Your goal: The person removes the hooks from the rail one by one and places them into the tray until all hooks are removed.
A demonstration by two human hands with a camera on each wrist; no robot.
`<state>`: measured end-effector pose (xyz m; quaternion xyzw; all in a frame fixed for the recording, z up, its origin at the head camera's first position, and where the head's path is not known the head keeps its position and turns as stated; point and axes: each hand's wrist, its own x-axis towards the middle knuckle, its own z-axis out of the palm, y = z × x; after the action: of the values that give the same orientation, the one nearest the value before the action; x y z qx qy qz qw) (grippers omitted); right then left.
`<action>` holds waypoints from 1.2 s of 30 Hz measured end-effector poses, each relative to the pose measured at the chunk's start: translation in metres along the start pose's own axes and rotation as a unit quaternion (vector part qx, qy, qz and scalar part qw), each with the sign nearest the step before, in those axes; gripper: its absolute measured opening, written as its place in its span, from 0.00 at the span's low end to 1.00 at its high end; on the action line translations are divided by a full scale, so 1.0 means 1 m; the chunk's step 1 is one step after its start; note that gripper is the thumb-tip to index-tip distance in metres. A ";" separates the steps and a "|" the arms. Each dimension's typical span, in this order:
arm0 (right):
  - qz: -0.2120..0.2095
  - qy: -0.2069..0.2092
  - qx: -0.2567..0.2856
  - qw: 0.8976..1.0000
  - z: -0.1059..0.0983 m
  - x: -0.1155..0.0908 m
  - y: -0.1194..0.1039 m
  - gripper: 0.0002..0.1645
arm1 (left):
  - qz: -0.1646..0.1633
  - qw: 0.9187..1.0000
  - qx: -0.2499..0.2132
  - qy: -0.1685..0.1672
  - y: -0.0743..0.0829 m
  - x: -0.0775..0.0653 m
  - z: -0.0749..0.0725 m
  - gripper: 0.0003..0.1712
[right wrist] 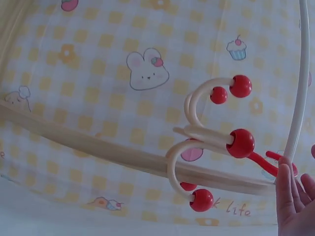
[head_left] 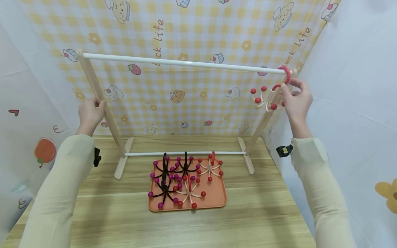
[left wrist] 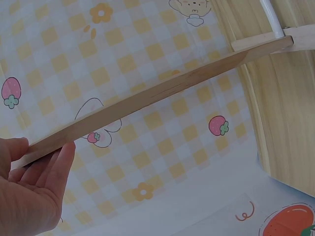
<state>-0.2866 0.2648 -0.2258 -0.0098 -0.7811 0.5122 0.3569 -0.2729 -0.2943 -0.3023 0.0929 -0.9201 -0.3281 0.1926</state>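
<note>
My left hand (head_left: 91, 115) grips the left wooden post (head_left: 92, 78) of a rack; in the left wrist view thumb and fingers lie on either side of that post. At the upper right, my right hand (head_left: 298, 103) pinches the red hook of a multi-arm hanger (right wrist: 241, 143). Its hook loops over the white top rod (head_left: 186, 63) near the rod's right end. Below the hook, curved cream arms spread out and end in red balls. In the right wrist view the hand shows only partly, at the right edge.
An orange tray (head_left: 217, 194) on the wooden table (head_left: 130, 220) holds several similar hangers, some black with magenta balls (head_left: 160, 205), others cream with red balls (head_left: 194, 205). Behind it runs the rack's lower white bar (head_left: 229, 152). A yellow checked cloth (head_left: 198, 113) hangs behind.
</note>
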 end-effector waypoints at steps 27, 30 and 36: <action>0.130 -0.032 0.058 0.989 0.004 0.030 -0.001 0.21 | 0.004 1.000 -0.009 0.002 0.001 -0.001 -0.002 0.23; 0.132 -0.035 0.058 0.989 0.004 0.030 -0.002 0.21 | 0.005 1.000 -0.010 0.002 0.001 -0.001 -0.001 0.23; 0.116 -0.033 0.099 0.988 0.003 0.027 -0.005 0.20 | 0.005 1.000 -0.011 -0.001 0.000 -0.001 -0.001 0.22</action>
<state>-0.3068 0.2699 -0.2077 -0.0478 -0.7312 0.6251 0.2688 -0.2715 -0.2942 -0.3017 0.0864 -0.9171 -0.3371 0.1945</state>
